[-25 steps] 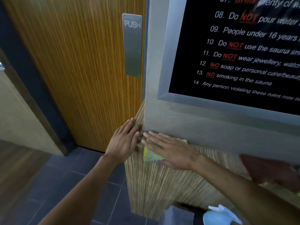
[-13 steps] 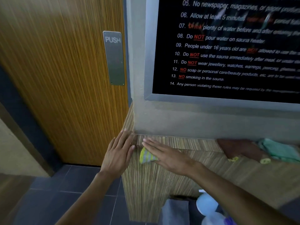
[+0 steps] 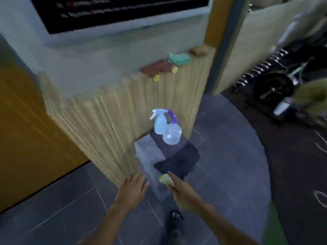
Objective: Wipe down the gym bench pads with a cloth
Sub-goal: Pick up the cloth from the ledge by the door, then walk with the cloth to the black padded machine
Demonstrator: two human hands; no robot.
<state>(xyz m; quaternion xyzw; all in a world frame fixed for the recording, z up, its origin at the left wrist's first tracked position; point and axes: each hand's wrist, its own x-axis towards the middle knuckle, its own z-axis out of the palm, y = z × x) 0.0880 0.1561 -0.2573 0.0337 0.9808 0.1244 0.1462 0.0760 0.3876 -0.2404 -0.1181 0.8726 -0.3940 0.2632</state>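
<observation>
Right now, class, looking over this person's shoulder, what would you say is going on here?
A person stands on a tiled floor beside a wood-striped partition. The right hand grips a yellow cloth; the left hand is open and empty. Two spray bottles stand on a low dark block ahead, next to a dark cloth. No bench pad is being wiped; the blurred frame shows gym gear at the right.

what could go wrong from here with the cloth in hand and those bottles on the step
1. The two spray bottles stand touching on the low grey block; a careless reach past them might tip one.
2. The yellow cloth is bunched in the right hand and could slip free.
3. The dark cloth hangs over the block's edge near the foot, a possible snag.
</observation>
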